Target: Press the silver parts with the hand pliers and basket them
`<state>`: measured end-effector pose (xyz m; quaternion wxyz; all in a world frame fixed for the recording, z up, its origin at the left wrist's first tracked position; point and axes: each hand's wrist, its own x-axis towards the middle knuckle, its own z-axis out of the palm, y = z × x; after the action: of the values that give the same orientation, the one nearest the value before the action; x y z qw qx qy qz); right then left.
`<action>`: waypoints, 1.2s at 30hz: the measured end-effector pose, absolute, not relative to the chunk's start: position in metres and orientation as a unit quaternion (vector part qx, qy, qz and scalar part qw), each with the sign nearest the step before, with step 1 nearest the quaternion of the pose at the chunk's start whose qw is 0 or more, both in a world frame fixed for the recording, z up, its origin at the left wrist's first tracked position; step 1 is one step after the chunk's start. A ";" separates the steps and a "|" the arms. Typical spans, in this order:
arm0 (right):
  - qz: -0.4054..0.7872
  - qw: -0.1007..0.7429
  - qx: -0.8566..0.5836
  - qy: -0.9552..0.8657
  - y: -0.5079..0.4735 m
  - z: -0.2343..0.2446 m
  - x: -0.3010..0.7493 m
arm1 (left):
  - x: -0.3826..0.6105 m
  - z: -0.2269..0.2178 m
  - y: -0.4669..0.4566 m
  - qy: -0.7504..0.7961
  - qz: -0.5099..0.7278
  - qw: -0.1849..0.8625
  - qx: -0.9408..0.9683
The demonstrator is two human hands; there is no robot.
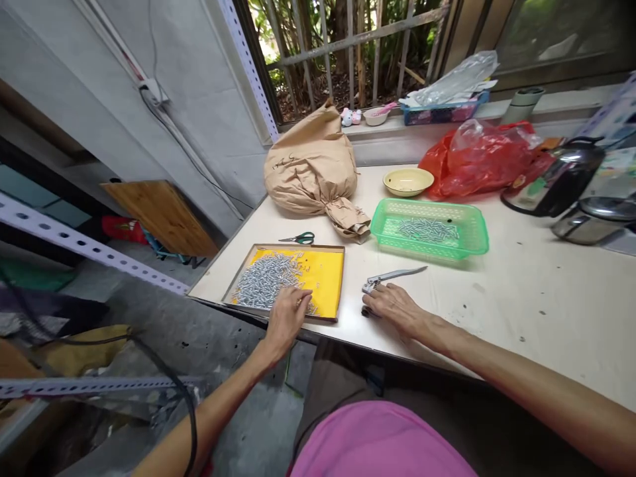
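Observation:
My left hand (287,317) is over the front edge of a shallow tray (340,285) lined in yellow. Its thumb and fingers are pinched together; whatever they hold is too small to make out. Beside it in the tray lies a heap of small silvery metal pins or screws (265,278), with a few loose ones on the yellow. My right hand (395,306) rests on the table, its fingers curled over a silver plier-like hand tool (397,273). One long handle points away to the right, and the grip's other end is partly hidden under the fingers.
A green plastic basket (477,242) holds more metal pieces. Green-handled scissors (304,238) lie behind the tray, near a brown paper sack (311,165). Further back are a yellow bowl (408,182), a red plastic bag (477,162) and a kettle (566,173).

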<state>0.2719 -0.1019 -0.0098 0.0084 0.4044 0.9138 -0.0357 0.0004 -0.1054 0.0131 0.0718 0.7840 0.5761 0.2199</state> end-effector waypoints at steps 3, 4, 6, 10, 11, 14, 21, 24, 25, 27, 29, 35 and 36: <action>-0.034 0.032 0.414 0.909 -0.096 -0.006 0.277 | -0.001 0.012 -0.094 0.596 0.190 0.063 0.777; -0.029 0.037 0.414 0.909 -0.095 -0.006 0.276 | -0.002 0.011 -0.089 0.612 0.180 0.057 0.768; -0.021 0.039 0.415 0.909 -0.094 -0.008 0.272 | -0.007 0.011 -0.078 0.647 0.162 0.038 0.744; -0.064 0.023 0.446 0.893 -0.089 -0.013 0.269 | -0.019 0.011 -0.063 0.682 0.124 0.012 0.721; -0.097 0.010 0.458 0.883 -0.087 -0.013 0.271 | -0.021 0.011 -0.062 0.678 0.112 0.013 0.727; -0.199 -0.073 0.470 0.857 -0.083 -0.010 0.284 | -0.021 0.008 -0.062 0.638 0.081 0.015 0.766; -0.151 -0.127 0.541 0.817 -0.108 -0.006 0.325 | -0.019 0.000 -0.053 0.606 0.043 0.005 0.795; -0.082 -0.088 0.569 0.813 -0.125 -0.008 0.328 | -0.014 0.003 -0.050 0.605 0.020 -0.012 0.796; -0.056 -0.078 0.570 0.816 -0.127 -0.009 0.325 | -0.012 0.004 -0.050 0.604 0.008 -0.020 0.797; -0.019 -0.061 0.547 0.834 -0.125 -0.008 0.316 | -0.006 0.007 -0.050 0.600 -0.018 -0.033 0.799; -0.005 -0.048 0.499 0.865 -0.116 -0.007 0.302 | -0.001 0.010 -0.050 0.596 -0.038 -0.043 0.801; -0.017 0.023 0.453 0.891 -0.084 -0.007 0.262 | 0.003 0.011 -0.047 0.571 -0.056 -0.057 0.817; -0.023 0.028 0.453 0.891 -0.082 -0.007 0.259 | 0.003 0.011 -0.047 0.563 -0.056 -0.059 0.822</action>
<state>0.2587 -0.0821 -0.0073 0.0284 0.4529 0.8908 -0.0230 0.0030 -0.0467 0.0110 -0.0592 0.8225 0.5630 -0.0558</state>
